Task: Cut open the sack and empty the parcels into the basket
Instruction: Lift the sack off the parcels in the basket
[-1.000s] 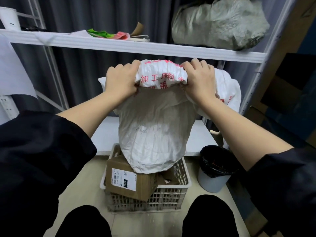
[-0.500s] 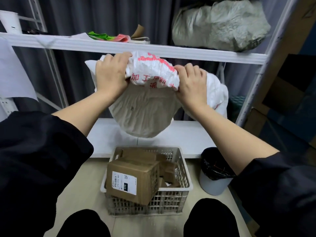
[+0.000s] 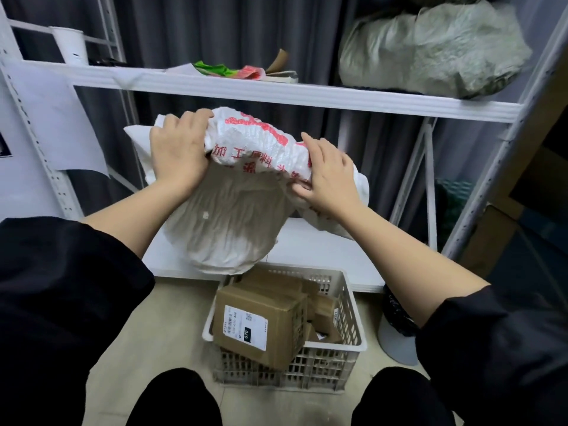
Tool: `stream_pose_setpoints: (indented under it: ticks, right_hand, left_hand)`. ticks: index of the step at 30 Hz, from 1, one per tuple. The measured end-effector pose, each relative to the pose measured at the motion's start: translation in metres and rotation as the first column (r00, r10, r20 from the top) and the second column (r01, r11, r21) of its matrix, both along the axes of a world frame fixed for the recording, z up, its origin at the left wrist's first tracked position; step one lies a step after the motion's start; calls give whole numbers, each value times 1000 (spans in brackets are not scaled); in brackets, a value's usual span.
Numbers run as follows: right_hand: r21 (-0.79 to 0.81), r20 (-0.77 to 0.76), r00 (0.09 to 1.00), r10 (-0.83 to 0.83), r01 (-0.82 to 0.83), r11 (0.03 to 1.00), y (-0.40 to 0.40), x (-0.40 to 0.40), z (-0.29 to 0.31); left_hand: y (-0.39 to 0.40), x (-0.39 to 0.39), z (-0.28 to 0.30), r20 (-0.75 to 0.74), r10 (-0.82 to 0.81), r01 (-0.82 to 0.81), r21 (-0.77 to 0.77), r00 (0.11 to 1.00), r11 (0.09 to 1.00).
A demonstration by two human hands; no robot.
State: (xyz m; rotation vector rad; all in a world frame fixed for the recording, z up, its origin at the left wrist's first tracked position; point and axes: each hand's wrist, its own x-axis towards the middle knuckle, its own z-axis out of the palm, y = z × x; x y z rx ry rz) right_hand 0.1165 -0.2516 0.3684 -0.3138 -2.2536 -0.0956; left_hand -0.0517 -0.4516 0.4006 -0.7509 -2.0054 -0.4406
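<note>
i see the white shelving rack [image 3: 276, 93] filling the back of the view, its upper shelf edge running across above my hands and its lower shelf [image 3: 322, 250] sitting just behind the basket. a grey stuffed bag [image 3: 430, 47] lies on the upper shelf at the right. the gap between the two shelves is where i am holding the sack, clear of both edges.

the sack [image 3: 233, 210], white woven with red print, hangs bunched and slack in the air above the basket's far rim, its lowest fold just above that rim, though i cannot tell whether it touches. my left hand [image 3: 178, 152] has its fingers curled shut over a gathered fold at the sack's upper left. my right hand [image 3: 329, 176] has its fingers partly spread over the upper right of the sack, thumb pinching cloth underneath.

the white slatted basket [image 3: 353, 342] stands on the floor between my knees and the lower shelf, with bare floor to its left. a large brown parcel [image 3: 261, 327] with a white label leans tilted over the basket's near left rim, and smaller brown parcels [image 3: 322, 309] lie behind it inside. a bin with a black liner [image 3: 396, 330] stands near the basket's right side.
</note>
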Motion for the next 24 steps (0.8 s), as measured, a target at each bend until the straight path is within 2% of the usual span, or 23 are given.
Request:
stream_pose_setpoints:
  ticks: [2, 5, 8, 10, 12, 14, 16, 18, 19, 22, 24]
  right_hand:
    - [-43, 41, 999, -12, 14, 999, -6, -11, -4]
    - [-56, 61, 997, -43, 47, 997, -18, -29, -8]
    - [-34, -2, 999, -36, 36, 999, -32, -46, -11]
    - [-46, 49, 998, -26, 28, 999, -41, -57, -12]
    - [-133, 42, 999, -11, 17, 991, -51, -69, -14]
    - [-312, -29, 999, -33, 23, 950, -60, -81, -12]
    - [-596, -80, 993, -86, 22, 803, -64, -91, -6]
    - [-829, -86, 990, -110, -10, 559, -60, -97, 1]
    - [-881, -107, 988, -107, -45, 471, -55, -99, 3]
    - [-935, -243, 962, -125, -198, 296, -34, -103, 6]
    - [-960, -207, 971, -121, -177, 219, -15, -103, 5]
  left_hand:
    - [-12, -8, -4, 32, 33, -32, -8, 999, 999]
    - [-33, -21, -6, 154, 102, -101, -13, 983, 995]
    - [-57, -34, -7, 326, 177, -189, 5, 929, 982]
    - [-72, -42, -7, 416, 213, -249, 35, 884, 968]
    - [-85, -49, -8, 472, 214, -278, 69, 855, 958]
    - [-96, -55, -9, 501, 207, -296, 104, 841, 949]
    - [-104, -57, -6, 538, 190, -314, 148, 821, 938]
    - [-107, -56, -1, 580, 156, -314, 183, 800, 931]
    - [-109, -56, 1, 589, 140, -306, 191, 796, 933]
    - [-116, -58, 5, 605, 111, -290, 207, 789, 934]
    - [-120, -62, 4, 614, 101, -284, 210, 783, 936]
